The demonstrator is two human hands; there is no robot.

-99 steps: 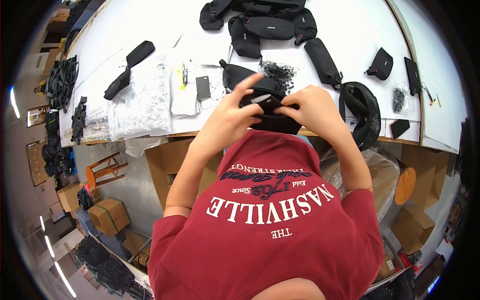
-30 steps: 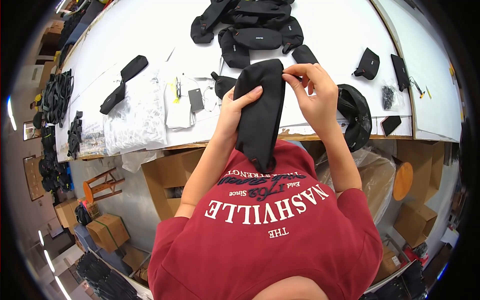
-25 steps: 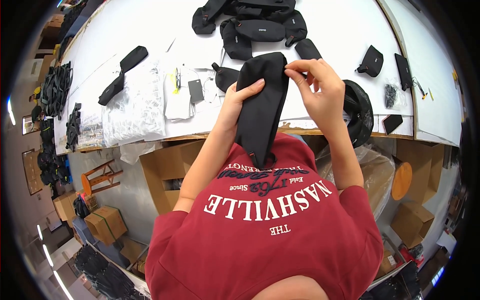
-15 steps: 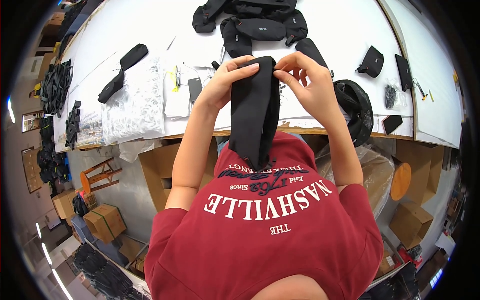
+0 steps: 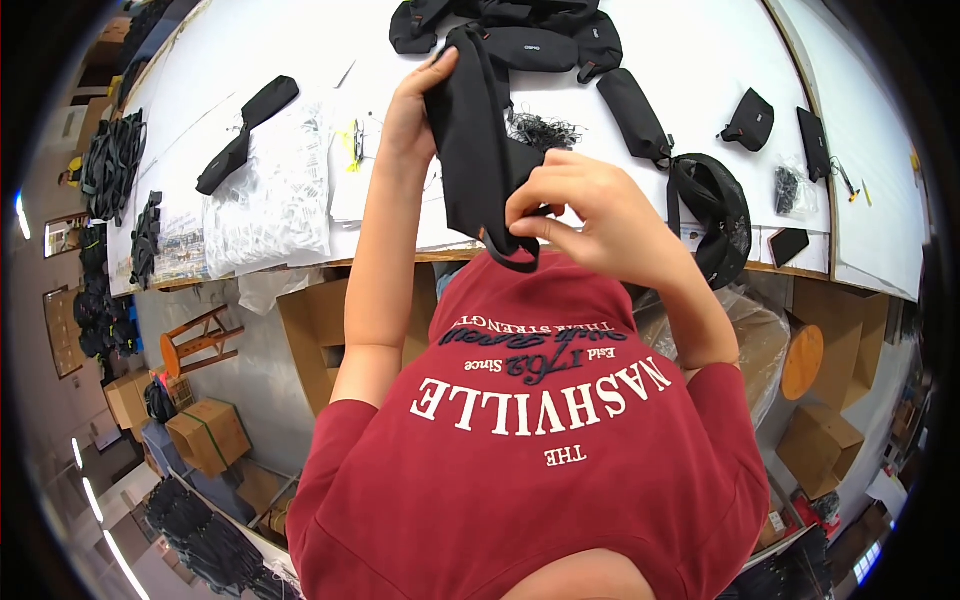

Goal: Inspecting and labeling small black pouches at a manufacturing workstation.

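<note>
A long black fabric pouch (image 5: 468,150) hangs tilted between my hands over the table's near edge. My left hand (image 5: 415,115) is closed round its far upper end, thumb on top. My right hand (image 5: 575,210) pinches the pouch's side edge near its lower end, where a black strap loop and a small orange tag show. The fingertips of my right hand are partly hidden by the fabric. Beyond it on the table lies a tangle of thin black cords (image 5: 545,132).
Several black pouches (image 5: 530,50) are piled at the far middle. Another pouch (image 5: 632,112) and a black mesh bag (image 5: 712,215) lie on the right. A clear bag of white pieces (image 5: 270,190) sits at left, and a phone (image 5: 788,246) rests near the right edge.
The pouch has been raised and tilted to the left, with my left hand moving farther away. My right hand has slid down from the top end to the lower side edge.
</note>
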